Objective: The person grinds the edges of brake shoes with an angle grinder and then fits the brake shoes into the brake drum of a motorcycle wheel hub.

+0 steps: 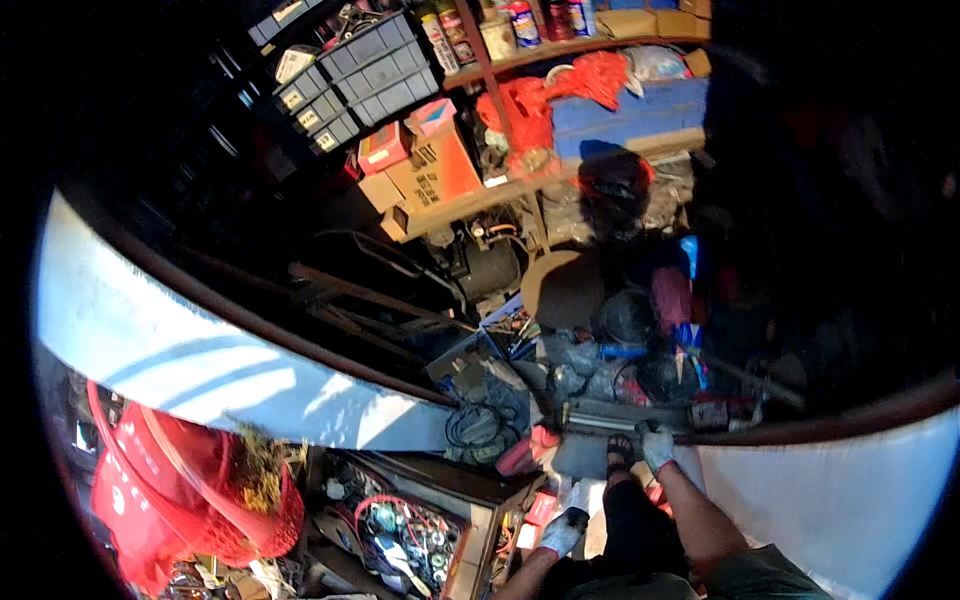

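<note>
Grey panel (580, 456) is lying at bottom centre, between the two hands and just beside the sandalled foot (620, 450). It's looking flat, plain and matte, edges roughly straight. Red-and-white box (541, 507) is sitting just beyond the left hand (563, 533), catching hard sun.

Both hands are wearing pale gloves. Left is showing a dark patch at the fingers; can't say if that's glove or a held item, so its grip is unclear. Right hand (655, 447) is reaching down near the foot, at the dark rim (812, 430) of the opening; its fingers are blurring into the clutter, so can't say if it's gripping or just touching.

Right side of the opening is sinking into black shadow. Fisheye border is cutting off the red bag (135, 500) at lower left. Clutter behind the panel is running too dark to sort.

Writing: cardboard carton (437, 165) is carrying dark printed characters, grey drawers (380, 75) are bearing small pale labels, spray cans (524, 24) are showing coloured labels, red bag is showing white print.
</note>
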Demonstrator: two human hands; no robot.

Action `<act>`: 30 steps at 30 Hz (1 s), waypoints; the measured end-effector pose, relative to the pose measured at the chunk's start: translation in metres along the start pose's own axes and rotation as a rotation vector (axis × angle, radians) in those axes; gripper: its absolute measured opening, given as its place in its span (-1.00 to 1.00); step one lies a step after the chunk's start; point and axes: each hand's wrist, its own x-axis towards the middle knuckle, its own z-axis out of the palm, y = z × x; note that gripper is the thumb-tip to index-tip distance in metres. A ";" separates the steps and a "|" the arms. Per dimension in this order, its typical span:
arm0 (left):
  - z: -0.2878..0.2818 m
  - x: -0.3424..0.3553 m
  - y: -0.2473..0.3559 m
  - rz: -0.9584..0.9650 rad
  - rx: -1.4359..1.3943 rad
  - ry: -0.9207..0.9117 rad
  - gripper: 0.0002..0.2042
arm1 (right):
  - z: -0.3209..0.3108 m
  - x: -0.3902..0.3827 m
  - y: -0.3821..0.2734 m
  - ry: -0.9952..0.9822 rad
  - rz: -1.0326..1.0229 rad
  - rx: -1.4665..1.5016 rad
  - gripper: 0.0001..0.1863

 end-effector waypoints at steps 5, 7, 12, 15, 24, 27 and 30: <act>-0.084 0.004 0.101 -0.081 0.028 0.186 -0.62 | 0.048 0.082 -0.116 -0.207 -0.128 -0.095 -0.83; -0.115 0.014 0.106 -0.210 -0.028 0.167 -0.62 | 0.075 0.105 -0.155 -0.251 -0.236 -0.363 -0.76; -0.178 0.041 0.086 -0.259 -0.259 0.313 -0.61 | 0.102 0.119 -0.257 -0.454 -0.144 -0.010 -0.73; -0.210 0.055 0.082 -0.427 -0.038 0.303 -0.38 | 0.101 0.149 -0.306 -0.455 -0.086 0.037 -0.74; -0.247 0.091 0.062 -0.451 -0.035 0.282 -0.45 | 0.136 0.276 -0.511 -0.228 -0.497 0.029 -0.56; -0.249 0.097 0.060 -0.450 -0.142 0.310 -0.48 | 0.170 0.325 -0.601 -0.202 -0.555 0.068 -0.60; -0.257 0.106 0.071 -0.465 -0.298 0.312 -0.51 | 0.188 0.404 -0.653 -0.443 -0.507 0.532 -0.68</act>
